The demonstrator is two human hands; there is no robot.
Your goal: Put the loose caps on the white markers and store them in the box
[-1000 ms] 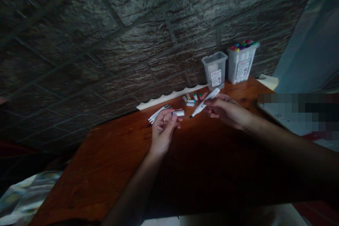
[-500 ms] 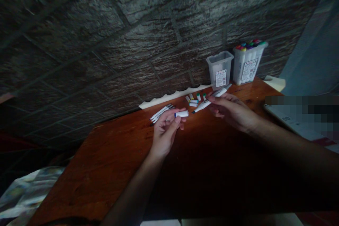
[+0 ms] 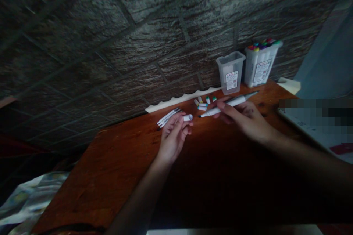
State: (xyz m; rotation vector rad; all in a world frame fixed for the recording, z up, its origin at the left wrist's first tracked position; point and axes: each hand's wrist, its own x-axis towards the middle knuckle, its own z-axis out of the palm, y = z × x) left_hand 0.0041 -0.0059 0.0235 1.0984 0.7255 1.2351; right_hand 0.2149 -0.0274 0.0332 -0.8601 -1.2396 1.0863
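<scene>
Between the fingers of my left hand (image 3: pixel 174 132) is a white marker cap (image 3: pixel 188 118), its end turned toward the right. My right hand (image 3: pixel 239 115) grips an uncapped white marker (image 3: pixel 217 110) with a dark tip pointing left, a short gap from the cap. The marker's other end slants up to the right. Behind the hands, several loose caps (image 3: pixel 202 108) with green, yellow and blue ends rest on the table. Several uncapped white markers (image 3: pixel 167 117) lie side by side just behind my left hand, partly covered by its fingers.
By the brick wall (image 3: pixel 154 51) stand a clear plastic container (image 3: pixel 232 75) and another container (image 3: pixel 260 66) full of colourful-capped markers. A wavy-edged white strip (image 3: pixel 179 101) runs along the back of the wooden table (image 3: pixel 110 165). Pale paper (image 3: pixel 291 85) sits at the right corner.
My left hand has turned the cap so its end faces the marker. In my right hand the marker lies flatter, with its back end shifted right and its tip slightly left.
</scene>
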